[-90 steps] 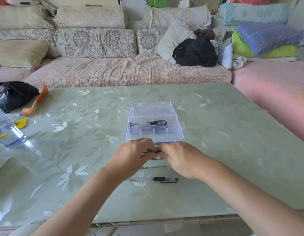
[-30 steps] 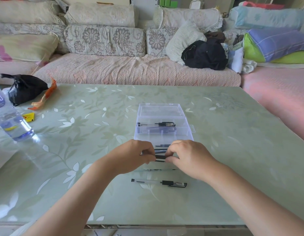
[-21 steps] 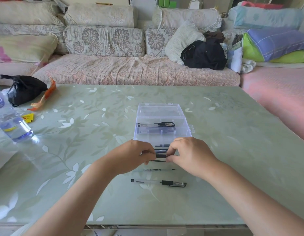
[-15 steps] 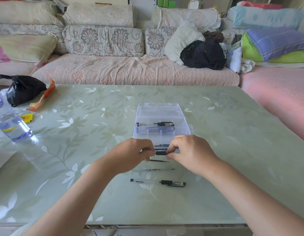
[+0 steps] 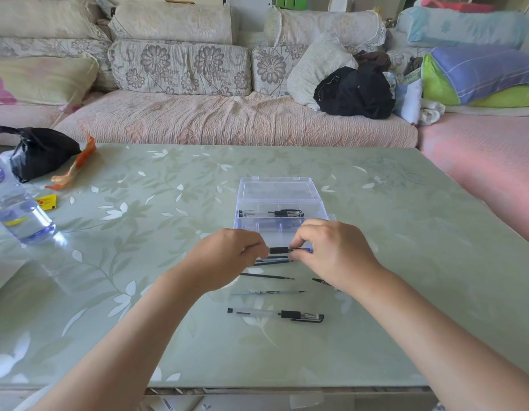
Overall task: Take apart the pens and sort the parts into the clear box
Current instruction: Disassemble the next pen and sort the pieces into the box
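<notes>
A clear plastic box (image 5: pixel 279 192) lies open on the table's middle, one whole pen (image 5: pixel 272 213) in a far compartment. Just in front of it my left hand (image 5: pixel 227 262) and my right hand (image 5: pixel 334 253) both pinch one pen (image 5: pixel 279 250) by its black grip, held level over the box's near edge. Below the hands lie a thin refill (image 5: pixel 267 276), a second thin refill (image 5: pixel 267 292) and a whole clear pen with black cap (image 5: pixel 276 315). A dark tip (image 5: pixel 321 281) pokes out under my right wrist.
A water bottle (image 5: pixel 18 215) lies at the left edge, with a black bag (image 5: pixel 37 151), an orange wrapper (image 5: pixel 74 167) and a yellow tag (image 5: pixel 46 201) near it. A sofa with cushions runs behind the green flowered table (image 5: pixel 405 232).
Both hands have lifted the held pen slightly toward the box. The loose refills under the hands are now uncovered; the whole pen near me has not moved.
</notes>
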{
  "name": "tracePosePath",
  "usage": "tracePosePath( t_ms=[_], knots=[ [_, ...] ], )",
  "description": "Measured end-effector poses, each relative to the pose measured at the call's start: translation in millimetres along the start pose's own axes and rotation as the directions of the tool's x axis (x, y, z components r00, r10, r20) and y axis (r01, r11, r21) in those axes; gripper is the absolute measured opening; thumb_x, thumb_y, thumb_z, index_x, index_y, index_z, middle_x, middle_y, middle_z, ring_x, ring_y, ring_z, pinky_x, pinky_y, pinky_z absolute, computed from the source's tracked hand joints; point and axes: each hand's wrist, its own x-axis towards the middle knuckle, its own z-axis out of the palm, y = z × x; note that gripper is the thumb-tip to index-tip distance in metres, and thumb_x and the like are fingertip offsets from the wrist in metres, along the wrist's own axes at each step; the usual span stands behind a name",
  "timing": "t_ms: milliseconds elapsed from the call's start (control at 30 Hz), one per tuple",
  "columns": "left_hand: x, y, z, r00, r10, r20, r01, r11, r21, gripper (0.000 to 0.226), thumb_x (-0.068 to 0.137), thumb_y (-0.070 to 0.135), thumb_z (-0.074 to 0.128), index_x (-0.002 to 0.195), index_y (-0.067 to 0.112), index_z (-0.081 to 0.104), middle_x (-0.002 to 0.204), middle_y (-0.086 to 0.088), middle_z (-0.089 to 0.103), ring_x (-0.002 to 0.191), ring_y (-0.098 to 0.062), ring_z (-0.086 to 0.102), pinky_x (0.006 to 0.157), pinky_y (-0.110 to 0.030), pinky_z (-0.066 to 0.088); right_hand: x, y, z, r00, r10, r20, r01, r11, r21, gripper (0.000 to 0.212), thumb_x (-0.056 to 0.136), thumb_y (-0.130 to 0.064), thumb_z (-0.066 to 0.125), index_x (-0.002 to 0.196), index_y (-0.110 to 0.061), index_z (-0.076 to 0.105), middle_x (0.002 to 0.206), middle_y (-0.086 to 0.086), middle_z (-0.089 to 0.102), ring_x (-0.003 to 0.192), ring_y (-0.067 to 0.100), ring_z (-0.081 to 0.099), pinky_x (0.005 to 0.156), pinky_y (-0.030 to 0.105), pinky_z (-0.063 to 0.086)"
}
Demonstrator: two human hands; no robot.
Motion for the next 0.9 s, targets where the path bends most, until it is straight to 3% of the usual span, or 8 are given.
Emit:
tracePosePath(
  t_ms=[100, 200, 300, 433, 567, 667, 767, 900],
  knots=[
    [0, 0, 2, 0.999, -0.020, 0.031, 0.021, 1.000, -0.012, 0.028, 0.097, 0.036, 0.041, 0.084, 0.034, 0.066, 0.070, 0.016, 0.060, 0.064, -0.003, 0.052, 0.057, -0.023, 0.036, 0, 0, 1, 1.000, -0.007, 0.001, 0.007, 1.000, -0.003, 0.009, 0.083, -0.037, 0.070, 0.081, -0.029, 0.068, 0.080, -0.016, 0.053, 0.065, 0.008, 0.044, 0.056, 0.020, 0.032],
    [0, -1, 3, 0.999, 0.031, 0.028, -0.031, 1.000, 0.000, 0.013, 0.095, 0.043, 0.048, 0.089, 0.037, 0.058, 0.060, 0.015, 0.052, 0.056, -0.005, 0.046, 0.054, -0.023, 0.034, 0, 0, 2, 1.000, -0.002, 0.008, 0.002, 1.000, -0.011, 0.008, 0.084, -0.037, 0.069, 0.081, -0.029, 0.068, 0.081, -0.015, 0.054, 0.068, 0.007, 0.044, 0.059, 0.027, 0.033],
    [-2, -1, 2, 0.997, 0.069, 0.015, -0.070, 0.997, 0.014, 0.007, 0.093, 0.044, 0.054, 0.090, 0.038, 0.054, 0.063, 0.010, 0.051, 0.054, -0.006, 0.044, 0.053, -0.023, 0.034, 0, 0, 3, 1.000, 0.000, 0.022, 0.000, 1.000, -0.012, 0.008, 0.084, -0.037, 0.069, 0.082, -0.029, 0.068, 0.082, -0.014, 0.055, 0.068, 0.007, 0.045, 0.060, 0.027, 0.033],
    [-2, 1, 1, 0.999, 0.009, 0.044, -0.011, 0.999, 0.049, 0.026, 0.096, 0.038, 0.041, 0.084, 0.032, 0.063, 0.063, 0.007, 0.053, 0.056, -0.009, 0.045, 0.054, -0.024, 0.035, -1, 0, 5, 1.000, -0.004, 0.027, 0.004, 1.000, -0.014, 0.009, 0.084, -0.037, 0.070, 0.080, -0.029, 0.066, 0.084, -0.013, 0.060, 0.068, 0.007, 0.048, 0.060, 0.026, 0.036],
    [-3, -1, 2, 0.997, -0.010, 0.075, 0.009, 1.000, 0.019, 0.029, 0.096, 0.039, 0.040, 0.084, 0.033, 0.066, 0.072, 0.005, 0.061, 0.071, -0.015, 0.056, 0.060, -0.027, 0.041, -1, 2, 4, 0.999, -0.031, 0.030, 0.031, 0.999, -0.016, 0.010, 0.084, -0.038, 0.068, 0.081, -0.029, 0.066, 0.083, -0.012, 0.061, 0.071, 0.008, 0.052, 0.059, 0.026, 0.038],
    [-2, -5, 2, 0.995, 0.004, 0.098, -0.004, 1.000, 0.008, 0.023, 0.097, 0.038, 0.045, 0.086, 0.036, 0.065, 0.075, 0.010, 0.063, 0.069, -0.007, 0.056, 0.062, -0.027, 0.044, -2, 4, 3, 0.996, -0.037, 0.078, 0.039, 0.999, -0.025, 0.010, 0.086, -0.039, 0.066, 0.082, -0.030, 0.066, 0.084, -0.013, 0.061, 0.073, 0.008, 0.053, 0.059, 0.025, 0.038],
    [0, -11, -1, 0.993, -0.010, 0.116, 0.010, 1.000, 0.002, 0.017, 0.096, 0.037, 0.051, 0.086, 0.037, 0.064, 0.073, 0.018, 0.059, 0.057, 0.004, 0.050, 0.054, -0.018, 0.034, -2, 10, 3, 0.988, -0.002, 0.157, 0.011, 0.998, -0.059, 0.009, 0.088, -0.038, 0.062, 0.083, -0.031, 0.064, 0.089, -0.014, 0.060, 0.083, 0.010, 0.056, 0.065, 0.026, 0.040],
    [-1, -30, -13, 0.989, -0.066, 0.132, 0.060, 0.997, 0.044, 0.009, 0.094, 0.037, 0.057, 0.086, 0.039, 0.061, 0.081, 0.023, 0.057, 0.059, 0.002, 0.048, 0.059, -0.019, 0.035, -2, 22, -3, 0.956, 0.087, 0.279, -0.068, 0.995, -0.077, 0.009, 0.088, -0.039, 0.059, 0.084, -0.033, 0.065, 0.091, -0.017, 0.063, 0.089, 0.008, 0.057, 0.074, 0.028, 0.047]
  ],
)
